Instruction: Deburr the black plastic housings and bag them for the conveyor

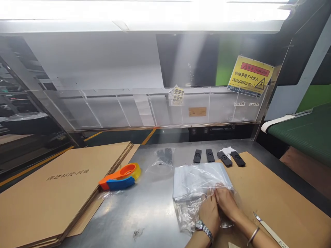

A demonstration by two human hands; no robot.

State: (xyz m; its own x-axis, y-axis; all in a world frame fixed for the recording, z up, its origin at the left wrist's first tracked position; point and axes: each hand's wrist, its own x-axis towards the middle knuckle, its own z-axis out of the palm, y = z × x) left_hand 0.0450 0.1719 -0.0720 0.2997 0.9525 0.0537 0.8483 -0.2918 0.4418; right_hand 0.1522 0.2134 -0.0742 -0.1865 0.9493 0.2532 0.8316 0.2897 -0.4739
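A clear plastic bag (184, 210) lies on the metal bench with a stack of flat translucent sheets (196, 177) in its far part. Its crumpled near end bunches under my hands. My left hand (209, 210), with a watch at the wrist, is closed on the plastic. Close beside it, my right hand (227, 201), with a bangle on the wrist, also has its fingers pressed together on the bag. The fingertips of both hands are partly hidden. To the right of my right wrist, a craft knife (269, 229) with a pale handle rests on cardboard (281, 196).
Several black devices (197, 156) lie behind the bag, near a small clear bag (164, 156) holding dark items. An orange and blue tape dispenser (120, 177) sits beside stacked flat cardboard (67, 186) at left. A green conveyor belt (305, 132) runs at right.
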